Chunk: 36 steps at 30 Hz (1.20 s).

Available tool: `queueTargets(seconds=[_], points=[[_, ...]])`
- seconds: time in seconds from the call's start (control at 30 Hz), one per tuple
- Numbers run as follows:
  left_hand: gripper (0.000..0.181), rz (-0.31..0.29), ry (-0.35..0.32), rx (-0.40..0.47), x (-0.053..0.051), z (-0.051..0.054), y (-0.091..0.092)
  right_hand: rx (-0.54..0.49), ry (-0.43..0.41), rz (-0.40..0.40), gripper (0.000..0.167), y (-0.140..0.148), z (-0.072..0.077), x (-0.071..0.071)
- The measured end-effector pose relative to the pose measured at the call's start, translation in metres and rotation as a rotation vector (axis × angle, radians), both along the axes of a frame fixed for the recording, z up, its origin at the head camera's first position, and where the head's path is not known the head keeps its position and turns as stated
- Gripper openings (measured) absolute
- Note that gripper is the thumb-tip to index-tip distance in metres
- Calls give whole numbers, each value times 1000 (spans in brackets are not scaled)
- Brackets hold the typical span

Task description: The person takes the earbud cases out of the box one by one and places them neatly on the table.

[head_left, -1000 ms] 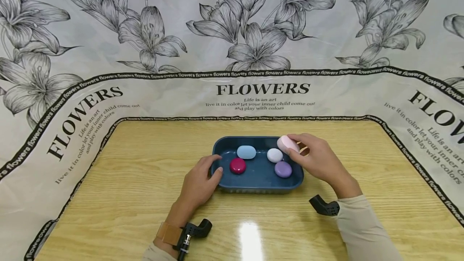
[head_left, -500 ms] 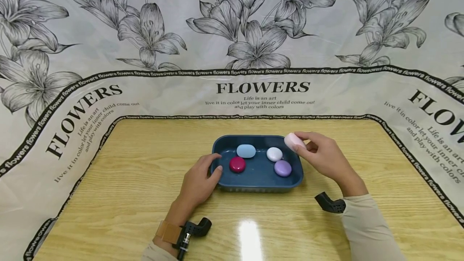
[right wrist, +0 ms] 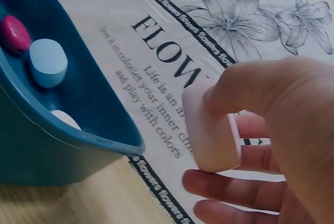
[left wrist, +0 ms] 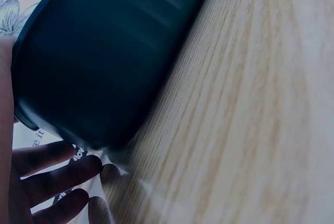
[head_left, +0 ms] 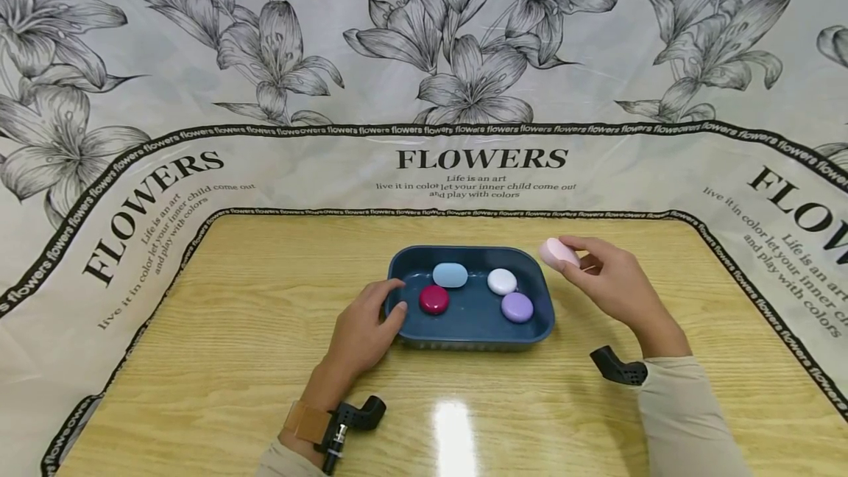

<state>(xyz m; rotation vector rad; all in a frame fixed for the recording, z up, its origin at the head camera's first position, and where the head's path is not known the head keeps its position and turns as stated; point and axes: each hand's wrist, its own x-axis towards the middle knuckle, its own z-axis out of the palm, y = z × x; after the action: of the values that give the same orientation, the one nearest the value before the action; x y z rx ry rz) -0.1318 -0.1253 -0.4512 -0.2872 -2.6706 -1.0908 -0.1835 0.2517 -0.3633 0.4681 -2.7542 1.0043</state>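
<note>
Just right of and above a dark blue plastic tub, my right hand pinches a pale pink rounded block between thumb and fingers. The right wrist view shows that pink block close up, apart from the tub. At the tub's left end, my left hand holds the rim with thumb and index finger over it. Its other fingers lie outside the end wall. Inside the tub are a light blue oval block, a dark red round piece, a white one and a purple one.
The tub stands on a light wood-grain table. A flower-printed cloth rises behind the table and along both sides. Each wrist carries a black camera mount; the left mount hangs over the table's front.
My right hand has lifted the pale pink block out over the tub's back right corner and carried it right, past the rim. The left hand has stayed at the tub's left end.
</note>
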Motion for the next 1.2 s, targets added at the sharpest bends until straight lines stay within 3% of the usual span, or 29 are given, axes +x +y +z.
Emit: queueTargets(seconds=[0.43, 1.2], points=[[35, 4, 5, 1, -1, 2, -1, 63, -49, -38, 54, 22, 9, -2], [37, -8, -23, 6, 1, 3, 0, 123, -103, -49, 55, 41, -4, -5]])
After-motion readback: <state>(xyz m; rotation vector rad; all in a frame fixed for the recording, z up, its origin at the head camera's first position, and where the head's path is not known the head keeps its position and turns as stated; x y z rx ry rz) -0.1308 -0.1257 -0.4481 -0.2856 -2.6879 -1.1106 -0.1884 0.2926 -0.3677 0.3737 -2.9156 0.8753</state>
